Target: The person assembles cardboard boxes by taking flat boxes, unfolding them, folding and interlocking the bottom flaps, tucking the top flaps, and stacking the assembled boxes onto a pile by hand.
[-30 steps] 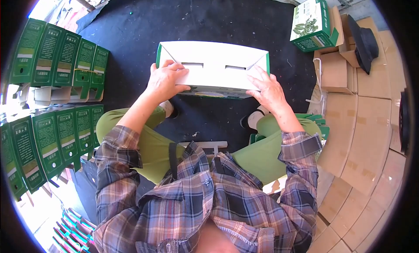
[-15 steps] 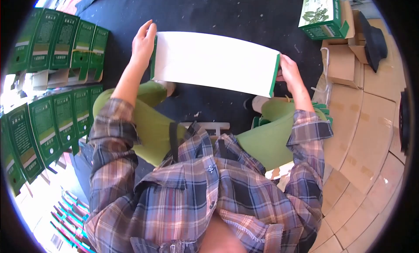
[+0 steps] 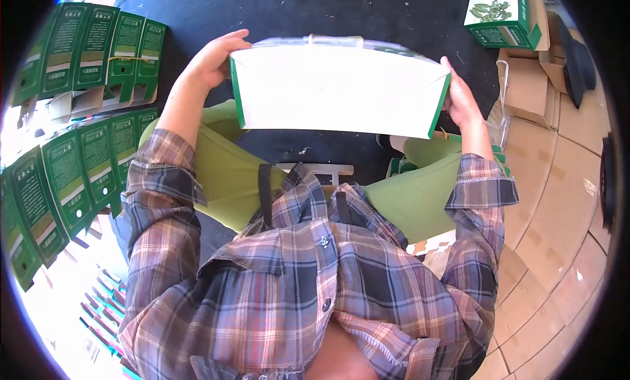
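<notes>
Hands are working apart: left hand (image 3: 210, 59) and right hand (image 3: 462, 101) are gripping opposite ends of the white carton (image 3: 338, 91), upper centre of frame. Better keeping the pressure even so panels aren't buckling.

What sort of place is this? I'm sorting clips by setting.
Probably a small packing or box-assembly workspace on the floor. Rows of flat green printed cartons lie on the left, plain brown cardboard boxes stack on the right, and both hands hold a white-and-green folded carton above a black floor mat.
</notes>
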